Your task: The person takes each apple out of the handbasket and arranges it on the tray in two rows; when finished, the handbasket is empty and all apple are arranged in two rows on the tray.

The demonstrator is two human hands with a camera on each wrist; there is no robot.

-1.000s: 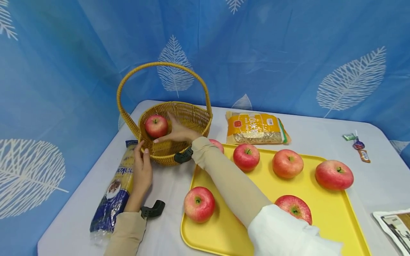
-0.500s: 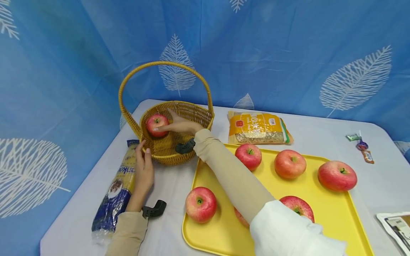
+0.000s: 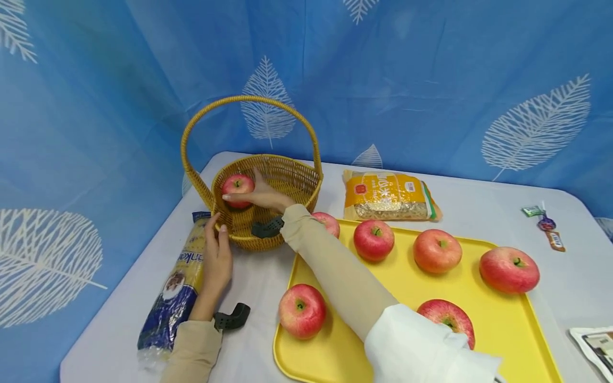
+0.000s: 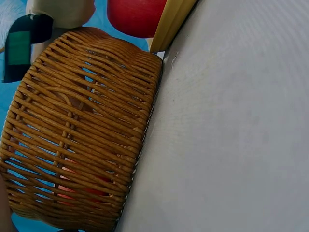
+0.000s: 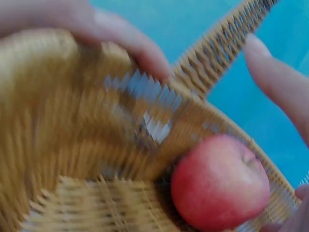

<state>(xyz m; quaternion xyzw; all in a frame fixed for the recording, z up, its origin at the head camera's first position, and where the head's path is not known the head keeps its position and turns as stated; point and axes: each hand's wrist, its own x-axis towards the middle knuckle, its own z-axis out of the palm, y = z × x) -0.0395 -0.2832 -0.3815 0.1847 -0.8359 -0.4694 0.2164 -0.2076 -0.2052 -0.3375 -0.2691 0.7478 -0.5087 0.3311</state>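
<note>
In the head view a woven basket (image 3: 268, 243) with a tall arched handle stands at the back left, with a red apple (image 3: 238, 184) inside against its left wall. My left hand (image 3: 217, 266) grips the basket's front left rim. The right hand (image 3: 262, 196) reaches into the basket with thumb and fingers spread around the apple, the thumb crossing in front of it. In the right wrist view, gaps show between the apple (image 5: 219, 183) and the nearby fingers. The left wrist view is mostly filled by the basket's outer wall (image 4: 87, 125).
A yellow tray (image 3: 498, 330) with several apples lies under the right forearm. Left of the left hand is a blue and yellow packet (image 3: 179, 282). An orange bag of grain (image 3: 390, 197) lies behind the tray. Small sweets (image 3: 546, 223) are at far right.
The right hand has shifted slightly left and farther back, its thumb moving from below the apple to across its front. The left hand stays at the rim. The apple keeps its place in the basket.
</note>
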